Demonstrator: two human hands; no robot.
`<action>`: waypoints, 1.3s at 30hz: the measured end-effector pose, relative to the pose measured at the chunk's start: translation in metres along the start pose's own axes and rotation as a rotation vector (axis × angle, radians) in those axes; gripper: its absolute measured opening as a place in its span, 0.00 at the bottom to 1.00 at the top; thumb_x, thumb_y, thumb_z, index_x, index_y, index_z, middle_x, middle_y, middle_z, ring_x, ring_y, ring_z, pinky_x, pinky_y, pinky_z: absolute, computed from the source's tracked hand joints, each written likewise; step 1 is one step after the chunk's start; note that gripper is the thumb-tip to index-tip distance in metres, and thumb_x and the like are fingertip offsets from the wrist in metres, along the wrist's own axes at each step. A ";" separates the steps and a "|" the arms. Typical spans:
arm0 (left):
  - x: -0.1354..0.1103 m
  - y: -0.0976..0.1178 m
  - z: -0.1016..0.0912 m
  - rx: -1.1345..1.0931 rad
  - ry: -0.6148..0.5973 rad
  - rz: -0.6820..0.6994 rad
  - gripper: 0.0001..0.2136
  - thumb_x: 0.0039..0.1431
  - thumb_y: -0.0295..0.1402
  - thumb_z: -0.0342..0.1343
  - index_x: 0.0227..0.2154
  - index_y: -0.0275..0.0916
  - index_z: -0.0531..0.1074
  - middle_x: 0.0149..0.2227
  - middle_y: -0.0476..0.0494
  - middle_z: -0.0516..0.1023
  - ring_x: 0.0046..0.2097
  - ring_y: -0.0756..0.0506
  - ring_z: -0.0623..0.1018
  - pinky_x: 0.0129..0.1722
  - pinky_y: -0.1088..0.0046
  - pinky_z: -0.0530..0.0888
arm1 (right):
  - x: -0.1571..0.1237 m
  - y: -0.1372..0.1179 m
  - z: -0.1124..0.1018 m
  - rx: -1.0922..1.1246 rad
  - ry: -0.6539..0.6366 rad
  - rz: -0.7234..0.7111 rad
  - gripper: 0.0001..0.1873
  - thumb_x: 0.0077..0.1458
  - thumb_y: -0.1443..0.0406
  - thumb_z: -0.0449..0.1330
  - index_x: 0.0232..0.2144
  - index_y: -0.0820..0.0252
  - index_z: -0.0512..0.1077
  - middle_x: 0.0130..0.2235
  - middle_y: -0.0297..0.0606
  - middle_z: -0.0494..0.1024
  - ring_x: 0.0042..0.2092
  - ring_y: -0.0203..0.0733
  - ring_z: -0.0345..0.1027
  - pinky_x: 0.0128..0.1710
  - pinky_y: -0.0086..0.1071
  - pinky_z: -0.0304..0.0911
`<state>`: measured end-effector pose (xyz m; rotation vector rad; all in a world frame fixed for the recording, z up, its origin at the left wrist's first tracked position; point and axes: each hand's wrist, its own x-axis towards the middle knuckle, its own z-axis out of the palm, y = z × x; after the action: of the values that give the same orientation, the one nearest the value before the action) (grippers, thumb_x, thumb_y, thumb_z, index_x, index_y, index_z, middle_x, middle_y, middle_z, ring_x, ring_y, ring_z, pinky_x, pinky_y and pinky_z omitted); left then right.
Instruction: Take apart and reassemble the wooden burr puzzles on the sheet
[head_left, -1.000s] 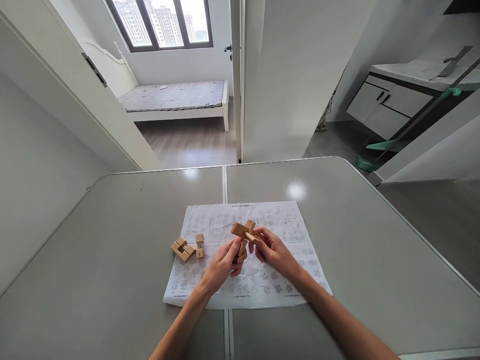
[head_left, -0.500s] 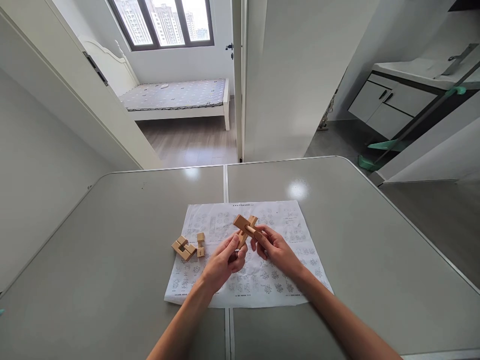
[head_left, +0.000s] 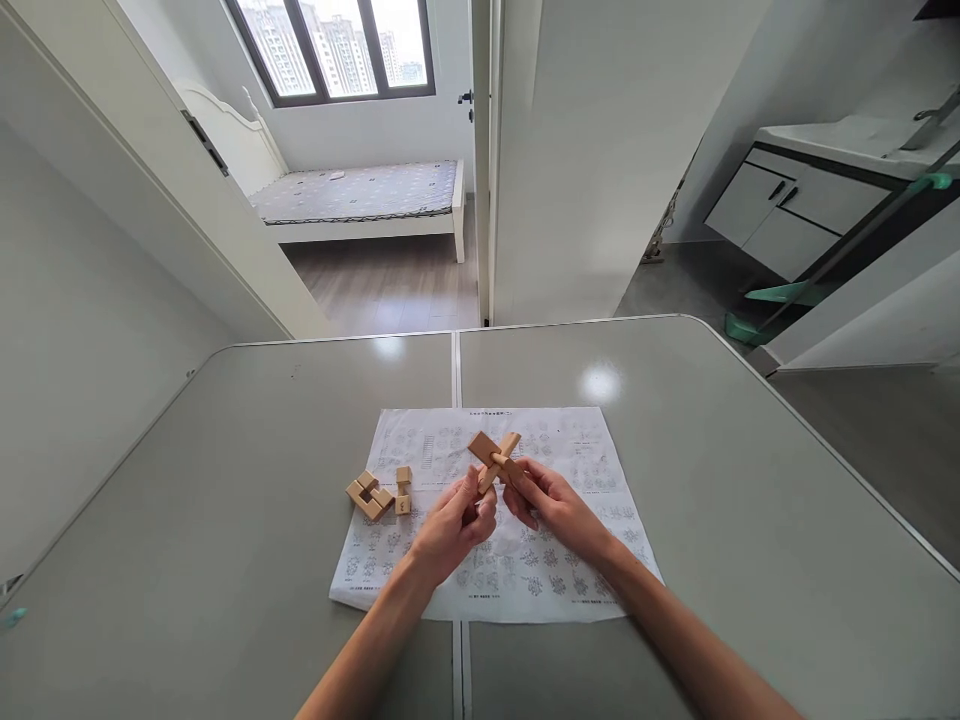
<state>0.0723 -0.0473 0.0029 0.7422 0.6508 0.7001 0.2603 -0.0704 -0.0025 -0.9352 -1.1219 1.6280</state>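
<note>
Above the printed paper sheet, two wooden puzzle pieces cross each other in an X. My left hand is closed on the lower end of one wooden puzzle piece, which slants up to the right. Fingers of my right hand pinch the near end of the other wooden piece, whose broad end points up-left. Where they meet, the pieces touch; how they fit together is partly hidden. Left of my hands lie a notched wooden piece and a smaller wooden piece.
The sheet with small line diagrams lies on a grey table with a light seam down its middle. Past the table's far edge are a doorway, a bed and a window. A sink cabinet is at the right.
The crossed pieces have shifted slightly against each other, and their angle is a little different. Both hands keep their hold. The view has moved slightly; the loose pieces stay in place on the table.
</note>
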 end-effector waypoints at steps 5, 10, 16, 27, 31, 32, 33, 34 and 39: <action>0.002 0.000 0.003 -0.026 0.068 0.017 0.27 0.63 0.58 0.61 0.47 0.35 0.74 0.23 0.57 0.65 0.17 0.59 0.52 0.19 0.78 0.51 | 0.000 0.002 -0.006 0.187 -0.035 0.077 0.20 0.67 0.48 0.61 0.38 0.59 0.72 0.30 0.34 0.75 0.23 0.33 0.57 0.26 0.32 0.54; 0.000 0.001 0.006 -0.065 0.121 -0.002 0.35 0.61 0.57 0.63 0.61 0.37 0.70 0.27 0.55 0.69 0.19 0.58 0.56 0.20 0.78 0.54 | 0.004 0.006 -0.015 0.411 0.098 0.097 0.18 0.62 0.51 0.67 0.37 0.59 0.74 0.29 0.31 0.70 0.22 0.30 0.49 0.22 0.30 0.50; -0.001 0.000 0.006 -0.051 0.119 0.004 0.32 0.62 0.53 0.65 0.60 0.36 0.71 0.28 0.54 0.69 0.19 0.58 0.58 0.21 0.76 0.55 | 0.010 0.008 -0.030 0.587 0.300 0.022 0.14 0.58 0.58 0.71 0.33 0.58 0.72 0.31 0.29 0.64 0.23 0.29 0.46 0.20 0.26 0.53; 0.000 -0.010 0.010 0.040 -0.002 0.009 0.21 0.65 0.50 0.64 0.48 0.36 0.75 0.28 0.53 0.69 0.21 0.56 0.61 0.24 0.76 0.59 | 0.018 0.004 -0.066 0.654 0.381 -0.105 0.10 0.61 0.60 0.70 0.38 0.55 0.72 0.28 0.25 0.58 0.21 0.29 0.47 0.17 0.23 0.58; -0.013 -0.002 0.015 0.233 0.013 0.063 0.18 0.66 0.47 0.63 0.47 0.36 0.75 0.27 0.52 0.69 0.23 0.54 0.62 0.27 0.75 0.62 | 0.017 0.004 -0.067 0.657 0.379 -0.118 0.12 0.60 0.58 0.71 0.36 0.55 0.72 0.28 0.25 0.58 0.21 0.29 0.46 0.17 0.23 0.58; -0.020 0.001 0.015 0.315 0.034 0.090 0.17 0.67 0.46 0.62 0.46 0.36 0.76 0.26 0.52 0.69 0.24 0.53 0.63 0.28 0.74 0.64 | 0.017 0.005 -0.066 0.654 0.380 -0.118 0.13 0.60 0.57 0.71 0.37 0.56 0.72 0.28 0.25 0.58 0.22 0.29 0.46 0.17 0.23 0.58; -0.027 0.004 0.014 0.395 0.057 0.122 0.16 0.68 0.45 0.60 0.45 0.37 0.76 0.26 0.51 0.70 0.24 0.52 0.64 0.29 0.73 0.64 | 0.017 0.006 -0.065 0.646 0.382 -0.113 0.15 0.59 0.55 0.72 0.37 0.56 0.72 0.28 0.25 0.58 0.22 0.29 0.46 0.17 0.23 0.57; -0.035 0.007 0.013 0.471 0.088 0.156 0.15 0.70 0.45 0.58 0.44 0.37 0.77 0.25 0.50 0.70 0.25 0.51 0.65 0.29 0.73 0.64 | 0.017 0.008 -0.063 0.621 0.387 -0.105 0.17 0.58 0.54 0.72 0.38 0.56 0.73 0.28 0.25 0.59 0.22 0.29 0.46 0.18 0.23 0.56; -0.071 0.027 -0.008 0.827 0.508 0.539 0.04 0.64 0.35 0.64 0.36 0.42 0.82 0.31 0.44 0.76 0.33 0.44 0.72 0.39 0.69 0.70 | 0.014 0.014 -0.040 0.258 0.360 -0.069 0.20 0.58 0.49 0.71 0.37 0.56 0.72 0.29 0.29 0.66 0.24 0.31 0.53 0.20 0.27 0.53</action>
<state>0.0151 -0.0836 0.0389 1.5616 1.2583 1.1470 0.2898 -0.0486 -0.0285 -0.9596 -0.6735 1.4354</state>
